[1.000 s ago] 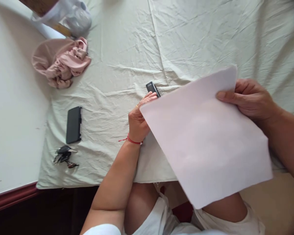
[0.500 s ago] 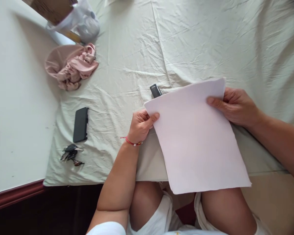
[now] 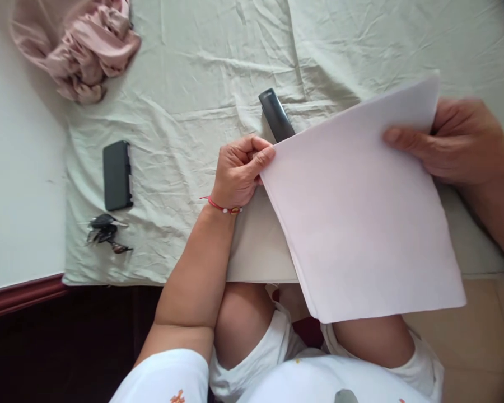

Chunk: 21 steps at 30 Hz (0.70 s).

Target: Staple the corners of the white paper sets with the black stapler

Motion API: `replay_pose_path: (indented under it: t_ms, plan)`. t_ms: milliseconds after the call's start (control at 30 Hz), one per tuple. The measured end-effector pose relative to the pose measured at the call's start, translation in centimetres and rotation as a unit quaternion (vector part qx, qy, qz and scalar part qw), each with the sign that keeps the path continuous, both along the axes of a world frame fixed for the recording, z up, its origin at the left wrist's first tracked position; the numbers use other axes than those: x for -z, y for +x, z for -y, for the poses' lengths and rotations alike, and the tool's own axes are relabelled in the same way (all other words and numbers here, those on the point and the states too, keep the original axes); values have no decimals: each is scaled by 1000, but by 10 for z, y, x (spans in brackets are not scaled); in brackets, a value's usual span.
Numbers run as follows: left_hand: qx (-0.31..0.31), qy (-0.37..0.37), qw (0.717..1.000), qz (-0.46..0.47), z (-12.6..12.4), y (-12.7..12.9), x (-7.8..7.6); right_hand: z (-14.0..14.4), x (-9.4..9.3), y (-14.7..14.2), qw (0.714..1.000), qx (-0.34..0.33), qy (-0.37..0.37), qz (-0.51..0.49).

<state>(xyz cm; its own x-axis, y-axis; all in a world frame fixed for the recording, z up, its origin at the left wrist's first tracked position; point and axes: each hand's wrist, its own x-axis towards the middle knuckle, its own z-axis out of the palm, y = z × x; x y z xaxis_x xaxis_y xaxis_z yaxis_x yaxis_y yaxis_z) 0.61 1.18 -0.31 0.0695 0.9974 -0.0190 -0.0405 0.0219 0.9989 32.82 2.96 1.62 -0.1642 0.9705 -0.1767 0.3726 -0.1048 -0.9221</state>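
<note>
Holds white paper sheets [image 3: 361,218] at upper-left corner in left hand [image 3: 240,170], near upper-right corner in right hand [image 3: 464,143], partly over tablecloth [image 3: 193,95].

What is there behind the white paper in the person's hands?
Beyond the paper, one end of a black oblong object shows on the cloth; its other end is covered. The right hand curls behind too: fingertips hidden, thumb in front.

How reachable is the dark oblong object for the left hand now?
Probably yes, if it lets go: the left hand pinches a corner of the white paper close to the dark oblong object, whose far end shows, though the paper hides its near end.
</note>
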Motion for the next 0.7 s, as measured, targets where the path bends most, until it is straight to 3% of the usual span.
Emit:
replay_pose_path:
  t_ms: [167, 267, 433, 533, 700]
  plan:
    - [-34, 44, 998, -15, -3, 1, 11, -3, 4, 1, 997, 14, 72, -32]
    - [-38, 55, 998, 1, -2, 4, 9, -5, 6, 4, 997, 2, 64, -41]
    - [-17, 1, 999, 47, 1, 2, -1, -8, -1, 10, 1000, 4, 30, -1]
    - [7, -28, 999, 42, 2, 0, -2, -8, -5, 13, 998, 8, 46, 43]
    - [-17, -2, 1000, 6, 0, -2, 4, -11, -3, 21, 995, 60, 73, 40]
